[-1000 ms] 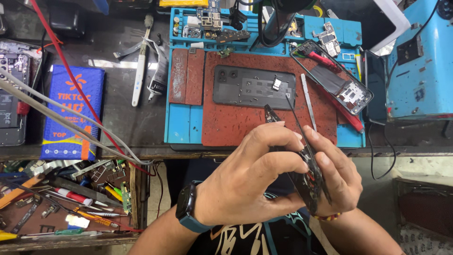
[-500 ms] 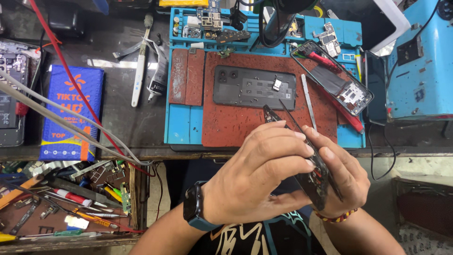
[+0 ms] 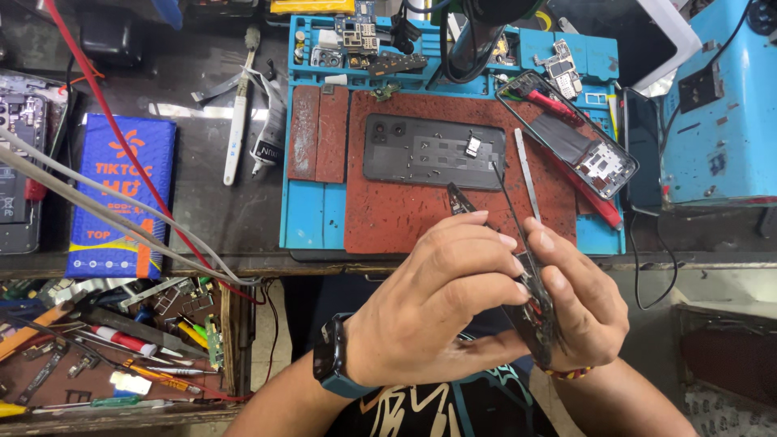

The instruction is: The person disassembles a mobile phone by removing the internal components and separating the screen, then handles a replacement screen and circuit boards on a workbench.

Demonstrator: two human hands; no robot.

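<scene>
My left hand, with a dark smartwatch on its wrist, and my right hand meet just below the bench edge. Together they pinch a small dark phone part with red bits showing on it. My right hand cups this part from the right, while my left fingers press on it from the left. A black pointed tool tip sticks out above my left knuckles. A thin dark probe rises from between the fingers of both hands. A dark phone back panel lies on the red mat.
An opened phone frame and a metal pry strip lie on the blue work mat. A blue box, a white tool and a blue machine flank it. An open drawer holds several tools.
Both hands stay together on the dark part and shift only slightly. The things on the bench have not moved.
</scene>
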